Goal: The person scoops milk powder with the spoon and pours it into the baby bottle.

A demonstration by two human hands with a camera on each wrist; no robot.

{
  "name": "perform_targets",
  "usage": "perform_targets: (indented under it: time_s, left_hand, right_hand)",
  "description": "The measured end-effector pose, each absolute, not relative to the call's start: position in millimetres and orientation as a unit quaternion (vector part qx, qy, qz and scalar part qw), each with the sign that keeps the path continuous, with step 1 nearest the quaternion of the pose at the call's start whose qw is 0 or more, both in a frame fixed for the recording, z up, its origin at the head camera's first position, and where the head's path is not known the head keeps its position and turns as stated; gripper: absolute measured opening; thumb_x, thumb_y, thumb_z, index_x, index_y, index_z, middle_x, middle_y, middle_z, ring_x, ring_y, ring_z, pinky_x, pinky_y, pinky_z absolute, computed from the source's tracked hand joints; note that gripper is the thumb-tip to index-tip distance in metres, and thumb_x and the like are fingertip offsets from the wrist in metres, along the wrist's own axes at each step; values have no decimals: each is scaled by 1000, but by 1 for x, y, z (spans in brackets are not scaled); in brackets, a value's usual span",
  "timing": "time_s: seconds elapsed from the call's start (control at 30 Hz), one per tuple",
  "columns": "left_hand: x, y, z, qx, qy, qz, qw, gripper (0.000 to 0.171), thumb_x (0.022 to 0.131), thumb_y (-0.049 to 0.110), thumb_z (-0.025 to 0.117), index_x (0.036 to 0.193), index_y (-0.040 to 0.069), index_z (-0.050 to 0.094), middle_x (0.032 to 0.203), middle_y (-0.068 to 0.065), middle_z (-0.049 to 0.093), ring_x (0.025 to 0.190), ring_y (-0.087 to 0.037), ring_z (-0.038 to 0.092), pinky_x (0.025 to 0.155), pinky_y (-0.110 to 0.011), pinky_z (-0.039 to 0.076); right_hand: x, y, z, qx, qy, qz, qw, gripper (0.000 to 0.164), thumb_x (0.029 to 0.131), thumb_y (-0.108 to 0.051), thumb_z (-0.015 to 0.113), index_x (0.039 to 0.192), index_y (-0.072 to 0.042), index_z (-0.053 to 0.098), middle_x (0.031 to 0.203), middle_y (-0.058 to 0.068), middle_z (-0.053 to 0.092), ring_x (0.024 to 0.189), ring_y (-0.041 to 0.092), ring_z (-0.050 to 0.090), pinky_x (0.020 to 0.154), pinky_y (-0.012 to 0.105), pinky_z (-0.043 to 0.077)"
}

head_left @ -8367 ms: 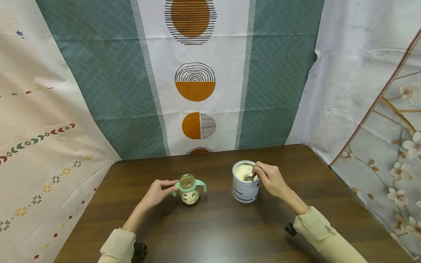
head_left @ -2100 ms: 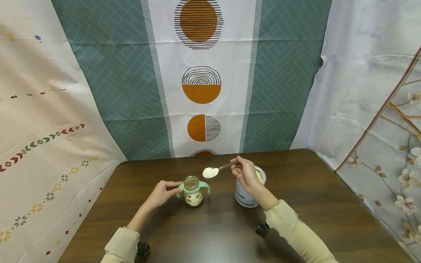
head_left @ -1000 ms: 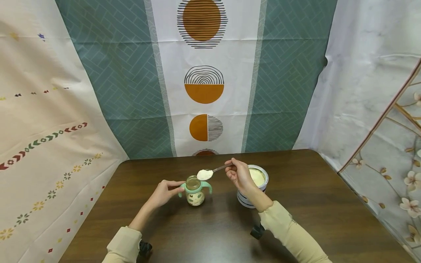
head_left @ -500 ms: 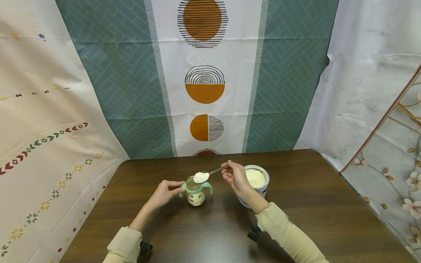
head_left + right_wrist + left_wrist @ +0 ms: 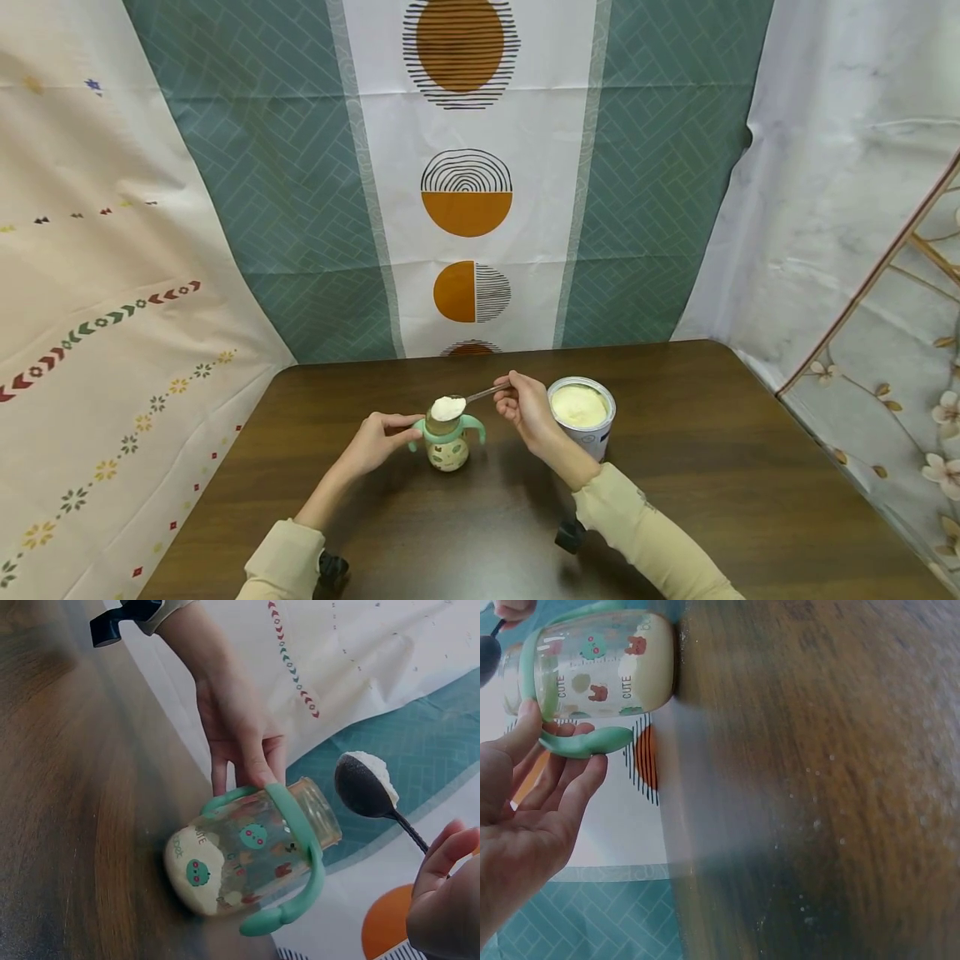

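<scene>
A clear baby bottle [image 5: 447, 454] with green handles and small cartoon prints stands uncapped on the table; pale powder fills its lower part in the right wrist view. My left hand [image 5: 377, 443] pinches the bottle's left handle [image 5: 592, 742] between thumb and fingers. In my right hand [image 5: 528, 410] is the handle of a metal spoon [image 5: 364, 786], heaped with white powder [image 5: 447, 407]. The spoon's bowl is held just above the bottle's open mouth [image 5: 321, 814]. Right of that hand stands an open tin [image 5: 600, 437] with pale yellow powder inside.
The dark wooden table [image 5: 465, 533] runs back to a patterned curtain [image 5: 480, 317]. More printed cloth hangs on the left and right sides. A black strap device [image 5: 570, 535] sits at the right wrist, another [image 5: 332, 569] at the left.
My right hand scooped powder from the tin and carried the spoon left and down, from beside the bottle to over its mouth. The left hand keeps its hold on the bottle handle.
</scene>
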State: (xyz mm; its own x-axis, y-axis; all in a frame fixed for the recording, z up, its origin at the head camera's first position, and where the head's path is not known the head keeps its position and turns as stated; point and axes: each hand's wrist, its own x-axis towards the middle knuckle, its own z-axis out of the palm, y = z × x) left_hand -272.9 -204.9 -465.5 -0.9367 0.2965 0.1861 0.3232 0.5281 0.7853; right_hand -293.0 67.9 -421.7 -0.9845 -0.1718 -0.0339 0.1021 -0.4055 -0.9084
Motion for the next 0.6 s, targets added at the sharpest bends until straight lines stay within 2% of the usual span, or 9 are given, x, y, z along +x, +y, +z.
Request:
perform_targets:
  time_s: [0.13, 0.33, 0.6]
  left_hand:
    - [-274, -205, -466, -177, -875, -451, 16, 35, 88, 25, 71, 118, 9, 71, 112, -11, 72, 101, -23, 67, 78, -23, 53]
    - [-273, -205, -467, -176, -876, -449, 17, 33, 88, 24, 70, 118, 10, 71, 112, -11, 72, 103, -24, 67, 78, -24, 53]
    - [-272, -204, -467, -171, -877, -448, 18, 34, 88, 25, 70, 119, 11, 71, 113, -10, 71, 105, -26, 67, 80, -27, 54]
  right_hand:
    - [-294, 65, -422, -37, 542, -836, 79, 32, 106, -16, 32, 94, 1, 56, 66, 0, 54, 49, 4, 48, 48, 13, 41]
    - [-295, 62, -422, -47, 547, -833, 73, 32, 106, -16, 33, 97, 4, 55, 64, 0, 54, 48, 4, 49, 46, 13, 40]
    - [-295, 58, -421, -56, 567, -820, 63, 31, 106, -15, 33, 96, 3, 55, 64, 0, 54, 47, 4, 48, 43, 13, 37]
